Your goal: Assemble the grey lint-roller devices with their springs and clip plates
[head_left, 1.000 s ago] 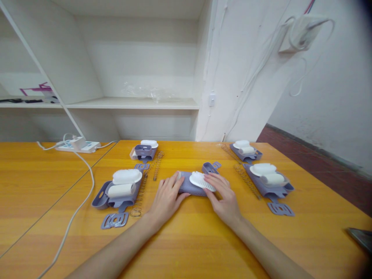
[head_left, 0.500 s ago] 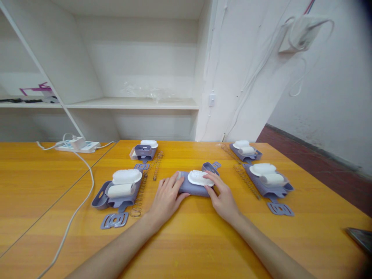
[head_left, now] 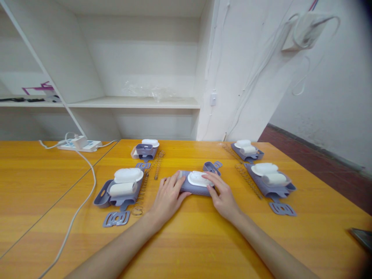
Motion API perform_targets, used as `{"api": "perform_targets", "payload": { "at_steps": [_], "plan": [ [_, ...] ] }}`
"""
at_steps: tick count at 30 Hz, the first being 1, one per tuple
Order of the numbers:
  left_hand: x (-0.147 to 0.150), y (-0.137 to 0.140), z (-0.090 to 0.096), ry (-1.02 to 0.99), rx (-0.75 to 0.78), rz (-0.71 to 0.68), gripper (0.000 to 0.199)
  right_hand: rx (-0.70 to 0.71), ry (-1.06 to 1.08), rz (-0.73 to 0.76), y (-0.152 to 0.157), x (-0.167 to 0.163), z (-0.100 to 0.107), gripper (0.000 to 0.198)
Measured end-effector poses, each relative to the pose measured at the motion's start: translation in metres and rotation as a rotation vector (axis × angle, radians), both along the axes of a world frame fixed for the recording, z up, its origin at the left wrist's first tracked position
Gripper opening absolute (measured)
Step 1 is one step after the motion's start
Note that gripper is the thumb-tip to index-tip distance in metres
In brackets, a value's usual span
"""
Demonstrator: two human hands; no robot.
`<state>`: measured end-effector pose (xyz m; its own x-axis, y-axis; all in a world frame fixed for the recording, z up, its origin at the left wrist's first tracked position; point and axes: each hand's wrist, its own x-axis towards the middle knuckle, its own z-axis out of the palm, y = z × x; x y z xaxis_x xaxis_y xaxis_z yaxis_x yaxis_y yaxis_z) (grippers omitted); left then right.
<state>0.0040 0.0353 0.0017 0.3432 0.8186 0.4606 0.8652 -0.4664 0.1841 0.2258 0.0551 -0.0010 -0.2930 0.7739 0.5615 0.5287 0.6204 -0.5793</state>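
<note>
Now, in the frame's lower middle, the left hand clasps a purple case while the right hand pinches a white brush on top.

Housing under my left grip is a dusty purple-grey, and the oval brush at my right grip is plain white. Table is warm orange-yellow with streaky wood grain. Off left of my grips: a creamy off-white roller, a brownish spring, plus a slotted plate in that same purple-grey, cutouts making a kinda neat symmetrical pattern. Right of my grips there's another off-white roller, and way past it the floor is dark red.
</note>
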Motion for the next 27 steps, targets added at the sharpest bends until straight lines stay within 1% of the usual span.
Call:
{"api": "perform_targets", "payload": {
  "at_steps": [4, 7, 9, 11, 15, 20, 27],
  "plan": [
    [0.000, 0.000, 0.000, 0.005, -0.006, 0.007, 0.044, 0.020, -0.015, -0.082, -0.003, -0.002, 0.000, 0.037],
    [0.000, -0.001, -0.001, -0.002, -0.002, 0.003, 0.044, 0.049, 0.028, -0.237, -0.003, -0.003, -0.005, 0.043],
    [0.000, -0.001, -0.001, -0.023, 0.007, 0.001, 0.044, 0.073, 0.050, -0.337, -0.002, -0.003, -0.008, 0.043],
    [0.000, 0.000, -0.002, -0.056, 0.020, 0.006, 0.049, 0.101, 0.046, -0.382, -0.002, -0.002, -0.009, 0.039],
    [0.000, 0.002, -0.006, -0.082, 0.023, 0.023, 0.063, 0.179, -0.032, -0.357, -0.003, -0.001, -0.009, 0.033],
    [-0.001, 0.003, -0.009, -0.065, 0.013, 0.030, 0.063, 0.285, -0.140, -0.345, -0.005, -0.001, -0.010, 0.038],
    [-0.002, 0.003, -0.008, -0.075, 0.020, 0.022, 0.062, 0.336, -0.210, -0.329, -0.008, -0.001, -0.007, 0.040]
  ]
}}
